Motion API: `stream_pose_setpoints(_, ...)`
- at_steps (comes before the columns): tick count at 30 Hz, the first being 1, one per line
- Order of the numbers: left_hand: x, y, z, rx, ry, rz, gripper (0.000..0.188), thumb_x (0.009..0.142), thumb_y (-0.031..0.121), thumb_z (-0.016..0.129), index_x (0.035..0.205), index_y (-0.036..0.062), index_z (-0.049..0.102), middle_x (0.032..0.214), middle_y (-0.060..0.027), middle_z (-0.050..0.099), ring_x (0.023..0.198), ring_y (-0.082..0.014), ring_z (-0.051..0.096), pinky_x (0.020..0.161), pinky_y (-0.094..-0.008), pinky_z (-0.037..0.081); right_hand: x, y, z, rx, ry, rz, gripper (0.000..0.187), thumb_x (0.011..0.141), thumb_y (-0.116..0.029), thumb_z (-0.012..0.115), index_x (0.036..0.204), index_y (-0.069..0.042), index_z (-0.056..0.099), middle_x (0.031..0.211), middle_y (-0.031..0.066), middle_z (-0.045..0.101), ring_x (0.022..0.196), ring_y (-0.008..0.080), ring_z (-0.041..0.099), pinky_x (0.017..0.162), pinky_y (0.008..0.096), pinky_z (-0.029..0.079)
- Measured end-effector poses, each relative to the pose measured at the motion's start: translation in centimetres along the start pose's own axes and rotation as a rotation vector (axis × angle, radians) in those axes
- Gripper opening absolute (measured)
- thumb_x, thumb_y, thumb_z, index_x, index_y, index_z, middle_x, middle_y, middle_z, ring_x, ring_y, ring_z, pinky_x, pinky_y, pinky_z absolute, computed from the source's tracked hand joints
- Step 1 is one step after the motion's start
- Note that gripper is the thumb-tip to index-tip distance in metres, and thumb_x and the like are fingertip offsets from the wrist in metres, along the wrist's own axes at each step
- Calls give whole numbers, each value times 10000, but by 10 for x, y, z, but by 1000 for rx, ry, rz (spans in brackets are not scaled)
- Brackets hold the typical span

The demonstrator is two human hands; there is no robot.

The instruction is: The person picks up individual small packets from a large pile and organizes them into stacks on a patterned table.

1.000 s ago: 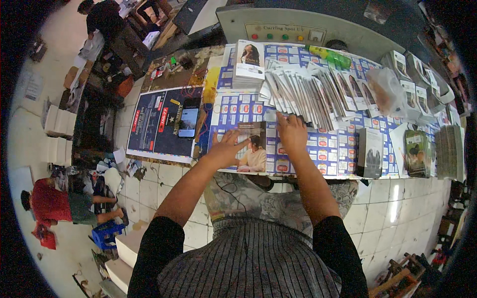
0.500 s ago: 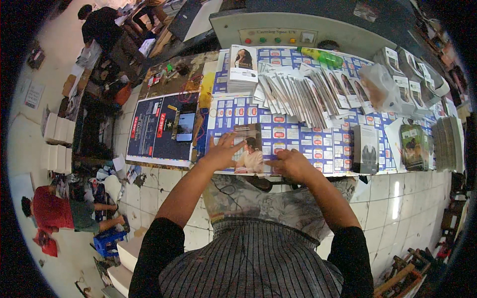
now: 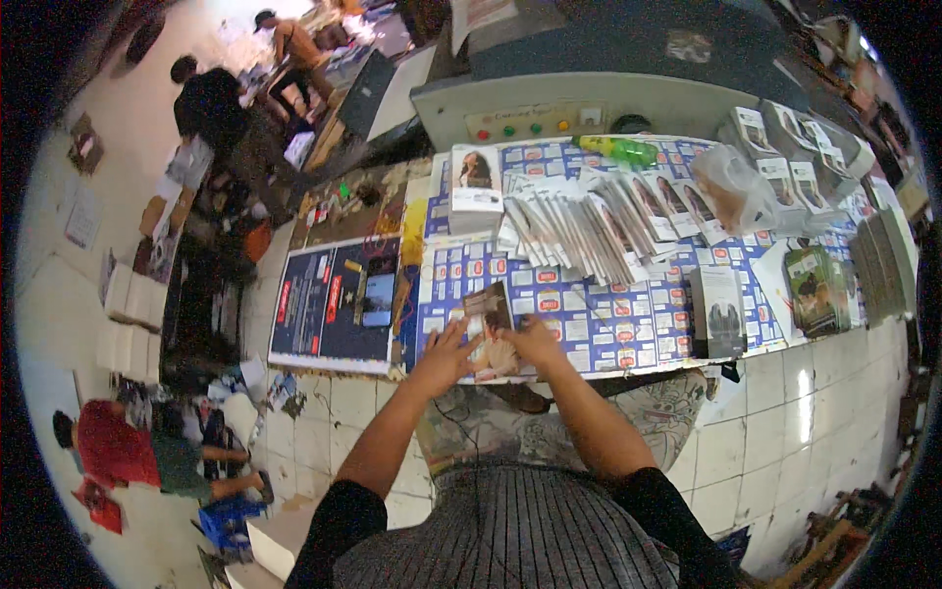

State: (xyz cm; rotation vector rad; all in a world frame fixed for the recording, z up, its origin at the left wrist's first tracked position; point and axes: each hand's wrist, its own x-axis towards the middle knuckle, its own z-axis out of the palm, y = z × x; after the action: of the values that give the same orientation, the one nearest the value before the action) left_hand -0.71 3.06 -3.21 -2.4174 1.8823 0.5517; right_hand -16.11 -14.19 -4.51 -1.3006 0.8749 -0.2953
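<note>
Bench (image 3: 628,329) was covered in blue printed sheets, probably to keep the surface clean. Fanned packs (image 3: 584,236) overlapped toward its far edge, an arrangement likely to ease lifting singles. A stack (image 3: 477,196) stood squared near the far edge, left of the fan, presumably saving space. A grey box (image 3: 718,306) stood by the near edge, right of centre, out of the hands' way. Left hand (image 3: 446,358) was spread flat over the left of a card (image 3: 489,302), seemingly pinning it. Right hand (image 3: 535,344) was bent at its right side; too blurred to tell whether it gripped. The card lay askew by the near edge, left of centre. A phone (image 3: 378,297) lay toward the left end, likely for easy viewing.
</note>
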Motion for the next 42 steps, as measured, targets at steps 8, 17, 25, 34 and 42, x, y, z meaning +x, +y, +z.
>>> stream_pose_setpoints(8,-31,92,-88,-604,473,309,635,907,443,665,1420,99,515,1513,-203,360,1401,-390,335,1140,-551,257,-39,-42,-74,-423,316,-495,312,904,-190,574,1181,-74,660,983,227,616,915,431,604,783,505,506)
stream_pose_setpoints(17,-136,221,-246,-1760,380,1086,324,832,428,652,1062,206,697,1268,-100,556,1266,-289,384,1028,-503,298,23,-81,-152,-1119,653,-539,350,904,-177,622,1252,-155,654,1014,124,616,926,342,616,765,459,521)
stream_pose_setpoints(25,-133,227,-251,-1539,326,1367,495,898,644,600,1200,272,725,1428,-126,477,1469,-352,227,1204,-503,186,41,-69,-162,-1109,610,-628,310,959,-309,581,1248,-207,626,1079,111,652,988,352,639,787,529,520)
stream_pose_setpoints(34,-120,219,-248,-1418,288,1418,592,897,619,615,1364,256,607,1439,-94,487,1494,-362,171,1238,-517,135,37,-65,-165,-1033,537,-486,623,933,-398,631,1479,-183,419,1434,195,499,1323,376,483,1015,579,423)
stream_pose_setpoints(42,-44,139,-173,-973,583,617,520,997,538,457,1138,83,666,1305,-183,559,1277,-373,466,1101,-507,309,18,-61,-149,-1077,297,-415,658,932,-305,642,1490,-74,381,1477,203,464,1391,388,407,1120,509,351)
